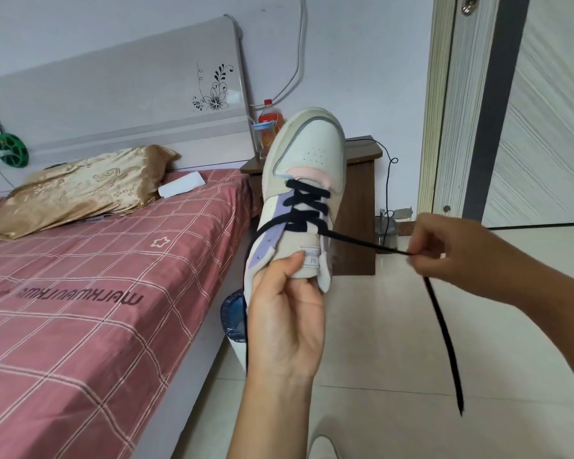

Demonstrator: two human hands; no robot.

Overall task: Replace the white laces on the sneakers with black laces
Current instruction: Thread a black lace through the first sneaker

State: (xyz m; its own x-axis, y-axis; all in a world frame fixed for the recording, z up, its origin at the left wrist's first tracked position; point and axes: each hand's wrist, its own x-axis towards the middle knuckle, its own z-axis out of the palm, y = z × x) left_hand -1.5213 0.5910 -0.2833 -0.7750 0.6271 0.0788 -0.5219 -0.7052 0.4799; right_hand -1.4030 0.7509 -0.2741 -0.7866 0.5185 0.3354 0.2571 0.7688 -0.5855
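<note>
Just the one view here, worn on the head, looking forward and slightly down, close on the sneaker (303, 193) held up at centre. Left of the sneaker runs the bed (80, 293); right of it, the door (527, 111).

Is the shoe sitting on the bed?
No, the left hand holds the sneaker up in the air beside the bed.
</note>
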